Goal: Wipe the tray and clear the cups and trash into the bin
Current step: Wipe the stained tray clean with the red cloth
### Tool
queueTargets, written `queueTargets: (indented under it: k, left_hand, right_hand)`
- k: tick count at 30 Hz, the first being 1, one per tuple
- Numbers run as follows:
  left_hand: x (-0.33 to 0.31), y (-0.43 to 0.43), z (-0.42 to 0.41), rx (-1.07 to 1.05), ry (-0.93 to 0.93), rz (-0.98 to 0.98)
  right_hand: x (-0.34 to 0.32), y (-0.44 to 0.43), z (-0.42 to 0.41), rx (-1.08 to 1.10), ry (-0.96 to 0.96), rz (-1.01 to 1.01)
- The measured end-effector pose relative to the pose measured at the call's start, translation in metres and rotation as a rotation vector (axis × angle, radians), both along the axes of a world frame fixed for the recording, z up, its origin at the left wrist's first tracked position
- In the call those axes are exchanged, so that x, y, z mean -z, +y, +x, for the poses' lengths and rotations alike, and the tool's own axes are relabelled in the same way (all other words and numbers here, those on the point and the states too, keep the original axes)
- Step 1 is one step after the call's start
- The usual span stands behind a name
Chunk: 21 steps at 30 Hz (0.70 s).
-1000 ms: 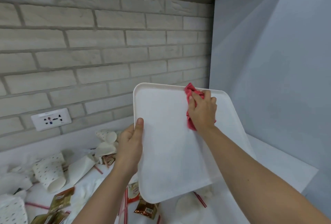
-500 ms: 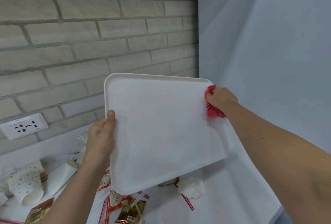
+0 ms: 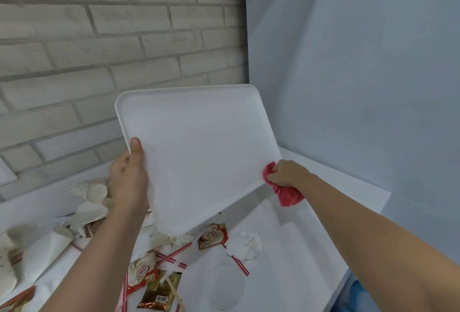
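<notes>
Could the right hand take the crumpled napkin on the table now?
Probably not yet: the right hand grips the red cloth at the tray corner. The path down to the crumpled napkin looks free.

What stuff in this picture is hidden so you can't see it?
Head view:
- Fingers of the left hand: behind the tray; only the thumb shows.
- Back of the tray: faces away.
- Part of the red cloth: bunched inside the right hand.
- The blue thing, bottom right: cut off by the frame; cannot tell if it is the bin.
- The dotted cup, far left: cropped by the frame.
</notes>
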State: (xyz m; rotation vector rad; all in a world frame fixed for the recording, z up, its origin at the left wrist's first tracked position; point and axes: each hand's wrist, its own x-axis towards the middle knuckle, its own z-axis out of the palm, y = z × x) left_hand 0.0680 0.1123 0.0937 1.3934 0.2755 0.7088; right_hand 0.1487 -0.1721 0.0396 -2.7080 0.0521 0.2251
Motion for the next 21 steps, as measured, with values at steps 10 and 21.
queueTargets:
  k: [10, 21]
  left_hand:
    - [0.026, -0.042, 0.029, -0.092, -0.033, -0.084]
    - [0.023, -0.056, 0.050, 0.124, -0.063, -0.490]
  right_hand:
    - [0.015, 0.079, -0.066, -0.259, -0.105, 0.156]
    - [-0.013, 0.040, -0.050, 0.022, -0.173, 1.265]
